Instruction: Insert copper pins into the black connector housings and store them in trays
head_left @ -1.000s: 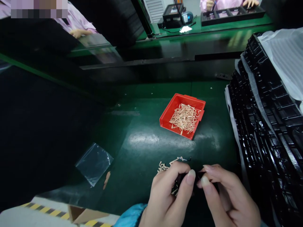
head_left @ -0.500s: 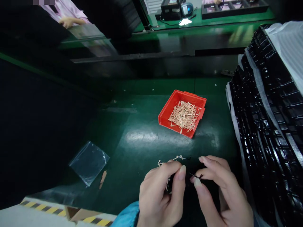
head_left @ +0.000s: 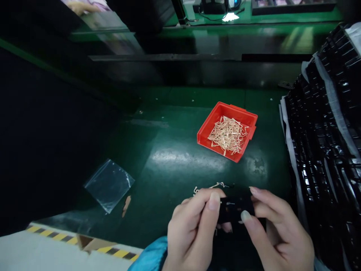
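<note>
A small, flat black piece [head_left: 235,207] spans the gap between my two hands, low in the view. My left hand [head_left: 194,226] pinches its left end between thumb and forefinger. At the opposite end, the thumb and fingers of my right hand [head_left: 279,226] close on its edge. Just beyond my left fingertips, thin pale bent strips [head_left: 217,185] lie on the green surface, partly hidden by the hand. Further off stands a red bin [head_left: 207,128] holding a heap of thin, tan bent strips [head_left: 228,135].
Tall stacked black trays [head_left: 324,158] with white sheets between them rise on the right. A clear plastic bag [head_left: 109,186] and a brown scrap [head_left: 126,206] lie at left on the green table [head_left: 158,188]. Part of another person [head_left: 81,6] shows at top left.
The black piece now shows its broad face between my hands; before, only a thin dark bit showed at my right fingertips. The whole view has shifted slightly.
</note>
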Tool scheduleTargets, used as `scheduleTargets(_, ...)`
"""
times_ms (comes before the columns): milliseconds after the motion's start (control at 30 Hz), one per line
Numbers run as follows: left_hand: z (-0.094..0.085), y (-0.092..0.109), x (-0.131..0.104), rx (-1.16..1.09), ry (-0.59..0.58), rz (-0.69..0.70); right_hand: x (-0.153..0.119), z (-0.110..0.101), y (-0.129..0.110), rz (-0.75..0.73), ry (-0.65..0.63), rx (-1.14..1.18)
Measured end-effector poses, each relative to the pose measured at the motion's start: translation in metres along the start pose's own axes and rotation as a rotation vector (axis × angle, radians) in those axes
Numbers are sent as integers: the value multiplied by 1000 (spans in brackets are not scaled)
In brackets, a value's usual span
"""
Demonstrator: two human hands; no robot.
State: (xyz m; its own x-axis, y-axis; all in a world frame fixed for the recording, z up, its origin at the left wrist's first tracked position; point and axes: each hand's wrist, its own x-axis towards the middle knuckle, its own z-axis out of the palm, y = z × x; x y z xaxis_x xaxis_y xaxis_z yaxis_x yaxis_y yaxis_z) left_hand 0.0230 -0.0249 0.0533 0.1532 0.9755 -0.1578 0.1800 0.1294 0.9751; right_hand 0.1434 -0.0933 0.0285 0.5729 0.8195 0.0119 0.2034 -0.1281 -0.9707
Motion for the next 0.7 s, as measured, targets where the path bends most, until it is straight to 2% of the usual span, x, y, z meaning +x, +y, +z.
scheduleTargets(100,-5,-2,2,-237,-88,-176,0,1,-3,38,10,16)
scheduleTargets(200,-6,-3,3,-323,-88,-233,2,4,-5,37,26,38)
scheduleTargets(367,-2,-2,1,-222,-33,-158,2,5,-6,63,40,5)
scheduleTargets(567,2,-4,-1,-79,46,-62,-2,6,-3,-15,21,-56)
scheduleTargets(700,2,-9,1,-25,43,-1,-1,6,3,-68,-16,-4)
